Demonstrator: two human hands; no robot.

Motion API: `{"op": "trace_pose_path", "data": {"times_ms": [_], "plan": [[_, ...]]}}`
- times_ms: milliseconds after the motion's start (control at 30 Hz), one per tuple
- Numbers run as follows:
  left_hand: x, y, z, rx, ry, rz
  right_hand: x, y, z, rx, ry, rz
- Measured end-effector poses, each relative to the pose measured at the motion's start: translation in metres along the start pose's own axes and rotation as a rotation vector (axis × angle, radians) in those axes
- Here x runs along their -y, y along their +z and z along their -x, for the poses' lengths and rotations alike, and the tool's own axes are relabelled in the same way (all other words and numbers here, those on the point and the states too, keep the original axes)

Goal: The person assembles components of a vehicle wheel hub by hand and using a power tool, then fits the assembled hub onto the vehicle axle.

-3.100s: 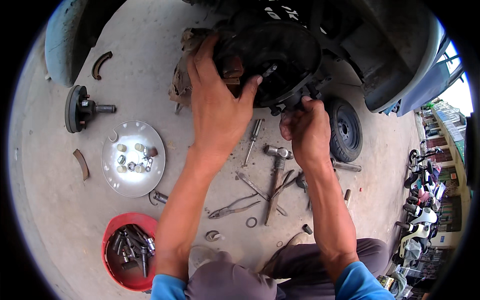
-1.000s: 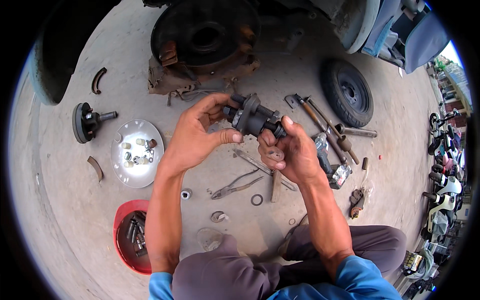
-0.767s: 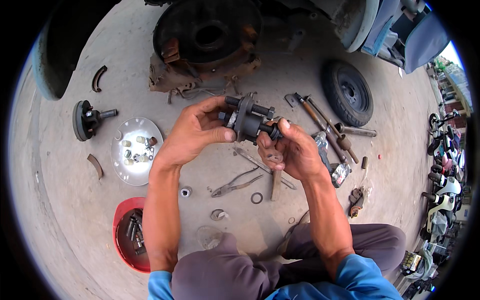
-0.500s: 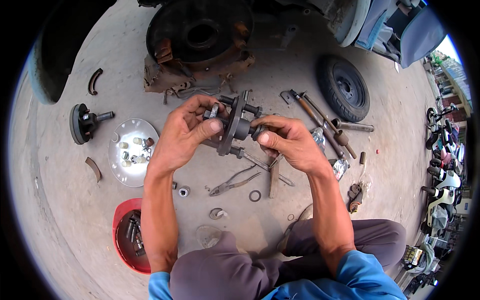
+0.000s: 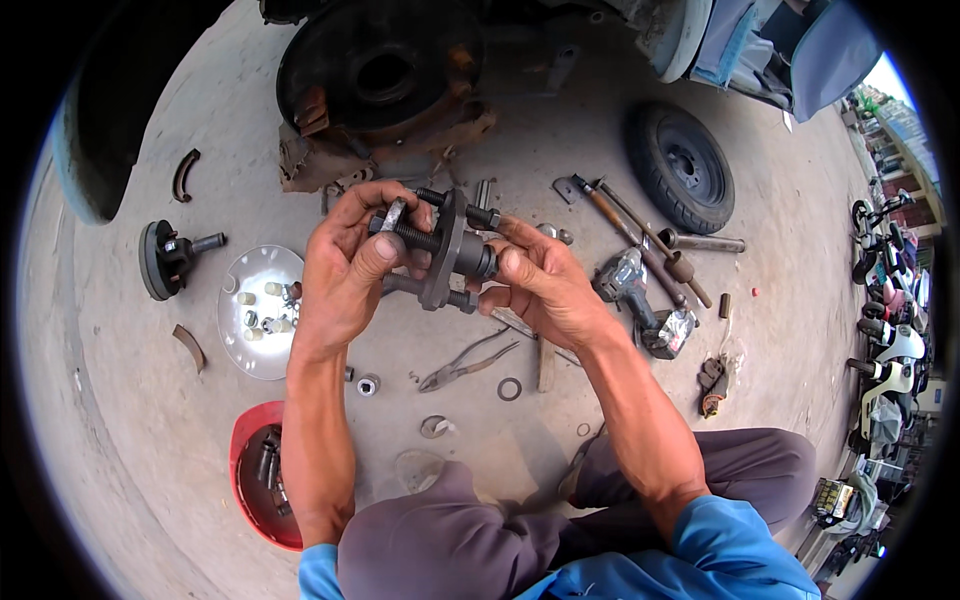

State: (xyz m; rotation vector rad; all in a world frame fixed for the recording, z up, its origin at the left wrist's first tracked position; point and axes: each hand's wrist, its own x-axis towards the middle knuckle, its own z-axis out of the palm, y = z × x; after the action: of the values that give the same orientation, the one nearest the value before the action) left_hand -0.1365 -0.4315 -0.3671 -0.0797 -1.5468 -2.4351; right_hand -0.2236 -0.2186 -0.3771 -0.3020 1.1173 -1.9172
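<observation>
Below you, there it is, a grey concrete floor (image 5: 150,420), scuffed and stained in soft daylight; over to your right, parked motor scooters (image 5: 893,376) line up by a building front (image 5: 932,396), bright sky (image 5: 886,82) glaring beyond!

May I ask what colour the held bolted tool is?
The bolted tool is mostly dark grey; head view.

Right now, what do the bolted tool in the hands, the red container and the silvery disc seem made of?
Bolted tool: probably steel, dark and matte; crisp threads show. Red container: likely smooth plastic, evenly coloured. Silvery disc: metal or silver-painted plastic; its sheen leaves that open.
</observation>
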Motion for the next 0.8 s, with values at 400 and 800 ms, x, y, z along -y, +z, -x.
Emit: {"op": "trace_pose_path", "data": {"times_ms": [400, 800], "plan": [[-0.006, 0.021, 0.007, -0.098, 0.005, -0.168, 0.008, 0.020, 0.007, 0.073, -0.046, -0.119], [-0.010, 0.036, -0.004, -0.265, -0.101, -0.045, -0.005, 0.030, 0.007, 0.115, -0.170, 0.007]]}}
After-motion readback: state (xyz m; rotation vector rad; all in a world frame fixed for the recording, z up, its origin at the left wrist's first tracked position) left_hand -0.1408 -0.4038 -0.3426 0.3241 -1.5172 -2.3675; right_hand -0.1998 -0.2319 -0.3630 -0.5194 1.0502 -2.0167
